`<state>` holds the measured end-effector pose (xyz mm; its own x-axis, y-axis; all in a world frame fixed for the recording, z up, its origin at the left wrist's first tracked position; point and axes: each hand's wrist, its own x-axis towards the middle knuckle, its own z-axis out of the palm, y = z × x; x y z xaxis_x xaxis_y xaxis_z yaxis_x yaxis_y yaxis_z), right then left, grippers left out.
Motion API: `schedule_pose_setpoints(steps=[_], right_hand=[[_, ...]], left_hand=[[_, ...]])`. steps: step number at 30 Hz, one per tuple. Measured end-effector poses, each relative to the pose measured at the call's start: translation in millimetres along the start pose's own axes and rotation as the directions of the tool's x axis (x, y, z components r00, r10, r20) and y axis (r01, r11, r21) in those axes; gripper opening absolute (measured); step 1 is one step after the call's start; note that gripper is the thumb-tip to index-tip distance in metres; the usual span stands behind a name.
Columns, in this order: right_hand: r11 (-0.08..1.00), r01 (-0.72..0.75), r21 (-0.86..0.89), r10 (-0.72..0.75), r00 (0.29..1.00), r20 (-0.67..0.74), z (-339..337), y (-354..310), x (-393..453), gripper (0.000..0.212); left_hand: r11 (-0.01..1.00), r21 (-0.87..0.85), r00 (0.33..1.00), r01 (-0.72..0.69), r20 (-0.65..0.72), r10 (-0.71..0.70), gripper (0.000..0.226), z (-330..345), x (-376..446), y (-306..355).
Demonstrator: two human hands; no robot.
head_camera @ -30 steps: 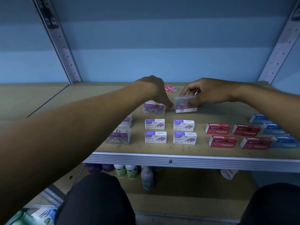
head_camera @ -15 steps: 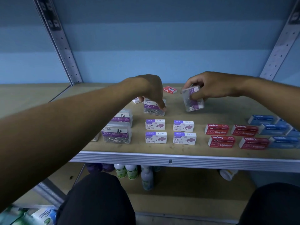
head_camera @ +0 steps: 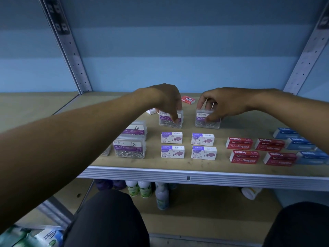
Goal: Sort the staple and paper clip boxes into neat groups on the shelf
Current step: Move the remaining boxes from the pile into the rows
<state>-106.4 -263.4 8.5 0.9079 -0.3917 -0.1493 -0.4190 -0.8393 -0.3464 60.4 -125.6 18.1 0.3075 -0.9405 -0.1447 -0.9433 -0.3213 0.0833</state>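
My left hand [head_camera: 167, 100] grips a clear paper clip box [head_camera: 168, 122] standing on the shelf [head_camera: 178, 173]. To its right my right hand [head_camera: 222, 104] holds a second clear paper clip box [head_camera: 203, 123], upright and resting on the shelf. Two more clear paper clip boxes [head_camera: 129, 149] stand at the left front. Several white and purple staple boxes [head_camera: 171, 152] sit in a square in the middle. Red staple boxes [head_camera: 244, 156] and blue staple boxes [head_camera: 300, 143] lie to the right.
A lone red staple box [head_camera: 188, 100] lies at the back between my hands, and a small white box [head_camera: 151, 111] peeks out behind my left hand. Bottles [head_camera: 140, 188] stand on the lower shelf. Perforated metal uprights [head_camera: 71, 50] frame the bay.
My right hand has brought its paper clip box down from a tilted, lifted position and set it upright on the shelf beside the left one. My left hand stayed on its box.
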Motion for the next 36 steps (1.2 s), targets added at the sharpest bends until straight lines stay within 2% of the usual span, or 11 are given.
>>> schedule_pose_setpoints(steps=[4, 11, 20, 36], right_hand=[[1.0, -0.002, -0.007, 0.002, 1.0, 0.009, 1.5, 0.4, -1.6, 0.037], [1.0, -0.023, 0.013, 0.023, 1.0, 0.009, -0.7, 4.8, -4.5, 0.022], [1.0, 0.022, -0.014, -0.023, 0.999, -0.029, -4.7, -9.0, -1.6, 0.027], [0.975, 0.158, 0.154, -0.155, 0.987, -0.03, 11.5, -84.5, 48.0, 0.026]], left_hand=[[0.999, -0.037, 1.0, 0.002, 0.003, -0.001, 0.042, 2.0, 2.6, -5.0], [0.997, -0.081, 1.0, -0.02, -0.024, 0.018, 0.036, 1.6, 1.6, -11.1], [0.992, -0.122, 0.997, -0.027, -0.079, 0.018, 0.03, -1.7, -6.9, -17.2], [0.987, -0.103, 0.978, 0.125, -0.154, -0.14, 0.037, -18.3, -62.1, -94.1]])
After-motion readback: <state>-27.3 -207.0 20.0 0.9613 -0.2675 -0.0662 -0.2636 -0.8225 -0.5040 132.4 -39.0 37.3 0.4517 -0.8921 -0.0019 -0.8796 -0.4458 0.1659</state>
